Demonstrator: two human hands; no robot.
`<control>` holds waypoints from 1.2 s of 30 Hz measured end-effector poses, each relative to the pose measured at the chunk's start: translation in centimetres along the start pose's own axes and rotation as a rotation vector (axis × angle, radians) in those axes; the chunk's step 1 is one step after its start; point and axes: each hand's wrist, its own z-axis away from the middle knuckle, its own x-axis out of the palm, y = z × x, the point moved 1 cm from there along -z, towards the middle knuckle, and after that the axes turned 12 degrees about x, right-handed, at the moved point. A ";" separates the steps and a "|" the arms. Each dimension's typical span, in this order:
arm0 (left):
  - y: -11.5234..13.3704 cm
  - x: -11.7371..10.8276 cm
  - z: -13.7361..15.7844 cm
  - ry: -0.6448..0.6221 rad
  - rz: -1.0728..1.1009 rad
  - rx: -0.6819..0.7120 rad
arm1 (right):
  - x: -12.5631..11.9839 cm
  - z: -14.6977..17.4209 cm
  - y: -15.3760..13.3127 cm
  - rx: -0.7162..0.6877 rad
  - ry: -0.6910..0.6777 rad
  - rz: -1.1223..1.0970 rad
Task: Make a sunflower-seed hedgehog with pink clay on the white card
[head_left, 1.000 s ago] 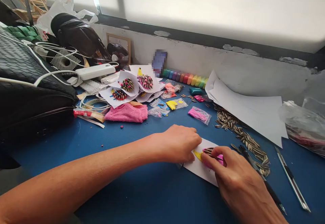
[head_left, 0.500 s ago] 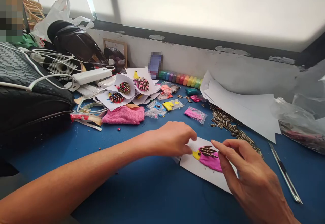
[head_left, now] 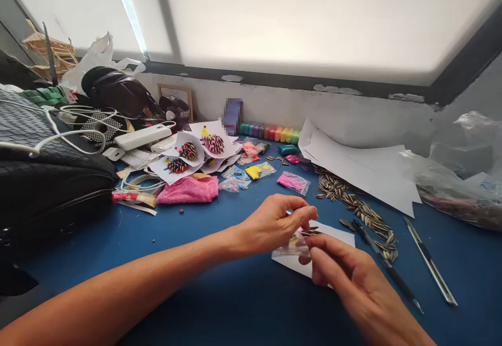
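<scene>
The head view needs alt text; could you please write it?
A person's left hand and right hand nearly meet over white paper, a clear bag at their fingers. On the blue tabletop, to the right, lie striped seeds, a pen and a knife.

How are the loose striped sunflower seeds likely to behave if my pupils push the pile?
The striped sunflower seeds would probably slide apart and scatter, since they lie loosely heaped. Each is likely light, being small and slim. They seem more apt to skid or turn than roll far, as they look flattish with pointed ends.
</scene>
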 end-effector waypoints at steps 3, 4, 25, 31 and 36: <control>-0.1 0.5 0.2 -0.005 0.010 0.015 | 0.0 0.3 0.1 -0.031 -0.011 0.018; -0.1 0.6 0.3 -0.011 0.015 0.020 | 0.1 0.3 0.2 -0.044 -0.008 0.025; 0.6 -1.1 -0.4 0.005 0.178 0.147 | -3.5 -0.4 0.7 -0.109 0.418 0.086; 0.2 -0.6 0.0 0.069 0.182 0.144 | -2.6 -0.6 1.0 -0.031 0.105 -0.172; 0.2 -0.6 -0.1 0.010 0.215 0.134 | -2.5 -0.7 0.5 -0.072 0.102 -0.199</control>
